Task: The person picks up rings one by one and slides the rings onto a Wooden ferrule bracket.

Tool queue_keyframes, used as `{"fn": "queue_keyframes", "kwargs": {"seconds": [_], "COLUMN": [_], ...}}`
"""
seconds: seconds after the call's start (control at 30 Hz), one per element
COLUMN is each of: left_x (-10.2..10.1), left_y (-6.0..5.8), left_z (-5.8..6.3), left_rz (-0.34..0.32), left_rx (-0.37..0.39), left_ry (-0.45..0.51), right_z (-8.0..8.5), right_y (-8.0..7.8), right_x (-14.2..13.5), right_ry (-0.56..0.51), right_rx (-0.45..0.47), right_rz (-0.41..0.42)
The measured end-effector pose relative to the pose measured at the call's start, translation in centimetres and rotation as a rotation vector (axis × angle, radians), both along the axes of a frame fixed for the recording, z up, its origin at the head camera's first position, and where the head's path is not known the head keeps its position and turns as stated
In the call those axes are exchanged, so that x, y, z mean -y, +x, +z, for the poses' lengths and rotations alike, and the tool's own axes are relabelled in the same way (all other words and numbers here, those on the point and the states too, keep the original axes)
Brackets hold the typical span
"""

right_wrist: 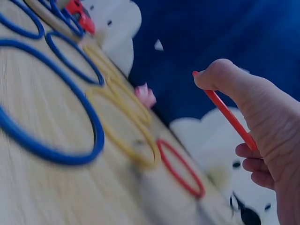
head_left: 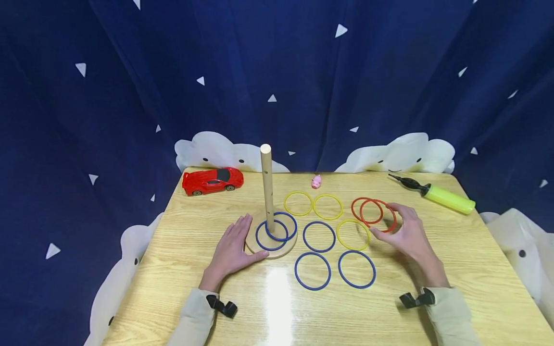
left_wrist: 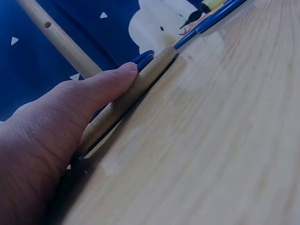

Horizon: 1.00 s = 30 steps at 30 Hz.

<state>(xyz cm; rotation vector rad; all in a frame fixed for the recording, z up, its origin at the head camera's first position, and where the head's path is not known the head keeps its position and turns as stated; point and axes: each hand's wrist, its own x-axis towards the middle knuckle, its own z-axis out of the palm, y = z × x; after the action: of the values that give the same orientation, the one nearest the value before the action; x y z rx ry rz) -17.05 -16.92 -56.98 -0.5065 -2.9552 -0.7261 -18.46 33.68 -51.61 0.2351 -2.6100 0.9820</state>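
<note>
My left hand (head_left: pixel 233 250) rests against the left side of a round wooden base (head_left: pixel 277 255), its fingers straight, thumb lying over the near edge. From the base rises an upright wooden peg (head_left: pixel 268 190). Around its foot lie two overlapping blue rings (head_left: pixel 256 235); the thumb tip is close to one in the left wrist view. My right hand (head_left: pixel 409 233) pinches a red ring (right_wrist: pixel 227 115) between thumb and fingers, raised off the table. A second red ring (right_wrist: pixel 201 190) lies on the table below, partly overlapped by the held one in the head view.
Three yellow rings (head_left: pixel 298 192) and three loose blue rings (head_left: pixel 312 289) lie between the hands. At the back are a red toy car (head_left: pixel 213 181), a small pink pig (head_left: pixel 316 181) and a yellow-green hand pump (head_left: pixel 450 199). A blue curtain (head_left: pixel 277 62) hangs behind the table.
</note>
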Motion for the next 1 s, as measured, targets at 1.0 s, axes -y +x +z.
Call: {"fn": "queue_keyframes", "kwargs": {"seconds": [1.0], "left_x": [0.1], "left_y": [0.1], "left_z": [-0.2], "left_rz": [0.002], "left_rx": [-0.012], "left_ry": [-0.017], "right_z": [10.9], "right_y": [-2.9], "right_x": [11.2], "right_ry": [-0.086], "right_rx": [-0.294], "right_rz": [0.403]}}
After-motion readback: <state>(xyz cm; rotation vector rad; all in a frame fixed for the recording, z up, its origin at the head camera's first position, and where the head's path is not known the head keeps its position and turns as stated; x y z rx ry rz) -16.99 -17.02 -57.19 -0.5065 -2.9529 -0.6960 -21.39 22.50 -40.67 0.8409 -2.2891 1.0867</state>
